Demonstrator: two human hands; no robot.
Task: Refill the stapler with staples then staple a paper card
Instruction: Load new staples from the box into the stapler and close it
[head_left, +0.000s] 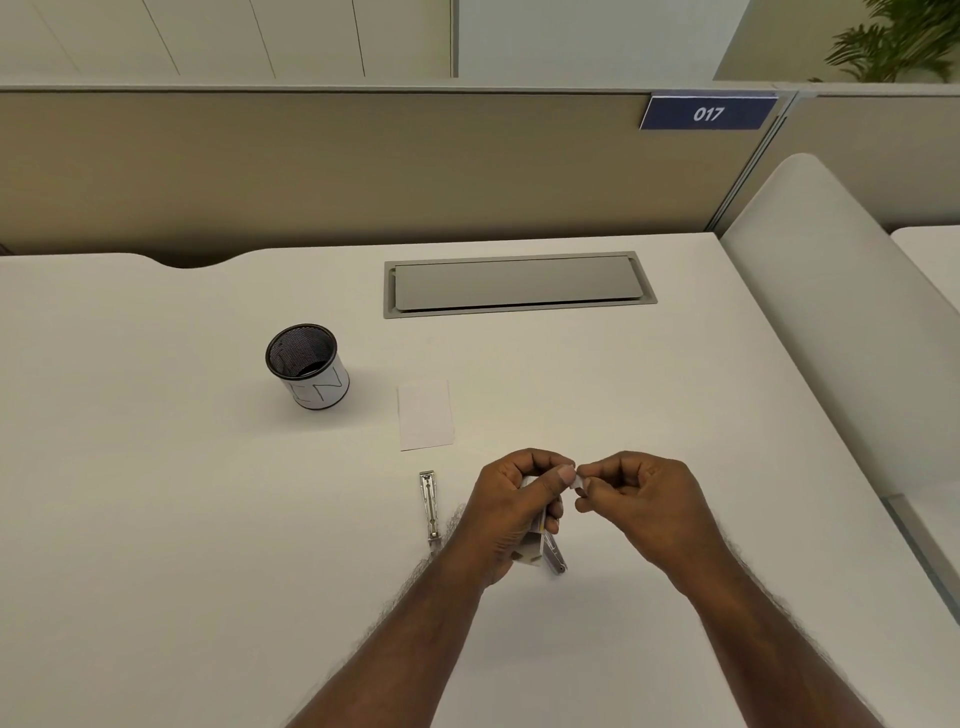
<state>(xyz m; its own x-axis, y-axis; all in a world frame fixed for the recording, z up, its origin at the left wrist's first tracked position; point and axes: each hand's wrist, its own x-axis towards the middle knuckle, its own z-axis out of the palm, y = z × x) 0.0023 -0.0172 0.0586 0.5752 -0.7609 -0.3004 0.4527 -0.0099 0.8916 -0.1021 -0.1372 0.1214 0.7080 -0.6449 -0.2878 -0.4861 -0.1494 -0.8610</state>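
Two hands: both met above the white desk (208, 519), near its front edge.
Left hand (511, 512): its fingers were curled round a small white box (531, 555), apparently the staple box, held upright; no print on the box could be read.
Right hand (644, 501): thumb and forefinger pinched a small white flap (576, 480) at the top of the box.
Stapler (429, 509): it lay swung open on the desk, one silver metal arm just left of the left hand, a second part (556, 557) showing below the box; the join between them was hidden by the wrist.
Paper card (425, 414): a blank white card lay flat on the desk beyond the stapler, apart from it.
Pen cup (306, 365): a black mesh cup stood upright left of the card, wrapped in a white band with handwritten letters, of which an "N" could be made out.
Cable hatch (519, 285): a grey lid was closed at the back of the desk.
Sign (709, 111): a blue plate on the beige partition read "017".
Plant (898, 39): green fronds showed at the top right corner.
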